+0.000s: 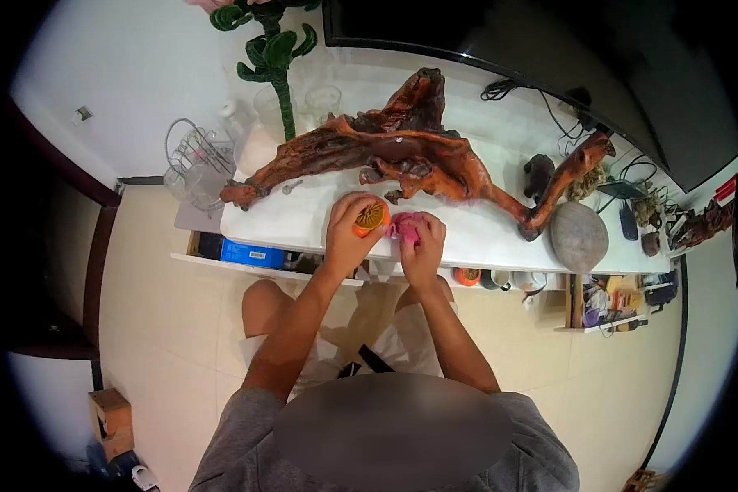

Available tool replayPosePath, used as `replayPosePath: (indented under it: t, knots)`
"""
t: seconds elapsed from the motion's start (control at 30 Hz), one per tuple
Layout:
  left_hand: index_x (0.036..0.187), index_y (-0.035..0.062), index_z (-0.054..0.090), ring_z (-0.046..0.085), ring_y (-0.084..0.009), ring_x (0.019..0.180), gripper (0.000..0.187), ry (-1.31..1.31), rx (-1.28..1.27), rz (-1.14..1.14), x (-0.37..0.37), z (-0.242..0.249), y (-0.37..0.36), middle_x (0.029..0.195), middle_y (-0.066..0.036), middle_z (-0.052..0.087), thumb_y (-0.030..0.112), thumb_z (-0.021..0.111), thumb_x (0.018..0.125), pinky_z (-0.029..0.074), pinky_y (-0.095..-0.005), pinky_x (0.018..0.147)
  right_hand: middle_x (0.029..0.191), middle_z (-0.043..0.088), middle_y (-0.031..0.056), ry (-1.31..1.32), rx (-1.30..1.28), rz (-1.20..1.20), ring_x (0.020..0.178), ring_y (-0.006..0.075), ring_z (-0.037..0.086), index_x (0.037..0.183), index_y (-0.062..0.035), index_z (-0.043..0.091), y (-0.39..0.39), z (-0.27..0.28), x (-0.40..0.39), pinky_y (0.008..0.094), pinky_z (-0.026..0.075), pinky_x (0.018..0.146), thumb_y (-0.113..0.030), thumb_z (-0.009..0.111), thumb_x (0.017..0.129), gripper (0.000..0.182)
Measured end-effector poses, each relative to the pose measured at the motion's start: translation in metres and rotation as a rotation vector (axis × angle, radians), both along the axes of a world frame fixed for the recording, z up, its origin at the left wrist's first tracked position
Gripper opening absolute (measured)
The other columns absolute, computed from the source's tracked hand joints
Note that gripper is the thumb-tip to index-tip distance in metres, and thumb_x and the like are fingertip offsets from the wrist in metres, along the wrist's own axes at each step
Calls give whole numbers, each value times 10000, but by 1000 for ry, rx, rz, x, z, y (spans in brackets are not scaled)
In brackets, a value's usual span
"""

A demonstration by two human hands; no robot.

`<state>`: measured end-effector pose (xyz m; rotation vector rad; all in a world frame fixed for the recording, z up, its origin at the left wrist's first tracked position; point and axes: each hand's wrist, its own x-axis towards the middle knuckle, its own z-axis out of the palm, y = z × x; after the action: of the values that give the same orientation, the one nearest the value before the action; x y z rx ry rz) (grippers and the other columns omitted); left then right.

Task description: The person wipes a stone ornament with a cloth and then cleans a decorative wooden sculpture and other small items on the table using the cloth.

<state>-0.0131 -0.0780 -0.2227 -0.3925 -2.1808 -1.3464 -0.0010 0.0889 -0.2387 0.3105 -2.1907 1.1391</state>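
My left hand [351,234] is wrapped round a small orange pot [371,218] with a ribbed, yellow-brown round face turned upward. Close beside it, my right hand [423,250] grips a crumpled pink cloth [410,228], which lies right at the pot's side. Both hands are over the front edge of a white cabinet top [295,225]. Behind them stretches a large, polished reddish-brown driftwood carving [394,152].
A flat grey stone [579,237] sits right of the carving. Pulled-out drawers hold a blue box [252,255] at left and clutter [611,299] at right. Another orange pot [466,276] and a cup [494,280] stand on the lower shelf. A television [549,66] hangs behind.
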Motion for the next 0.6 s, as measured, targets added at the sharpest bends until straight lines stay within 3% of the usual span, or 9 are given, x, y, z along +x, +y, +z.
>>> replayPosePath:
  t: [0.37, 0.57, 0.6]
  knots:
    - [1228, 75, 545, 469, -385, 1162, 465, 5, -217, 25, 2, 14, 6, 1221, -155, 515, 143, 743, 813, 403, -485, 997, 1111, 614, 145, -59, -9, -13, 1059, 343, 536, 972, -35, 678, -3, 2, -2, 418, 429, 941, -43, 606, 785, 200]
    - [1204, 80, 549, 466, -396, 1142, 393, 39, -249, 58, 1, 10, 6, 1207, -162, 516, 143, 696, 845, 385, -497, 991, 1163, 623, 153, -22, -1, 125, 1031, 355, 538, 1198, -74, 649, -19, 20, -2, 444, 431, 913, -56, 607, 819, 382]
    - [1197, 77, 550, 468, -396, 1140, 377, 47, -255, 64, 2, 13, 7, 1202, -160, 518, 134, 688, 851, 385, -497, 991, 1221, 612, 161, -22, 117, 95, 1026, 360, 535, 1300, -94, 604, -22, 18, -2, 451, 432, 902, -59, 607, 821, 481]
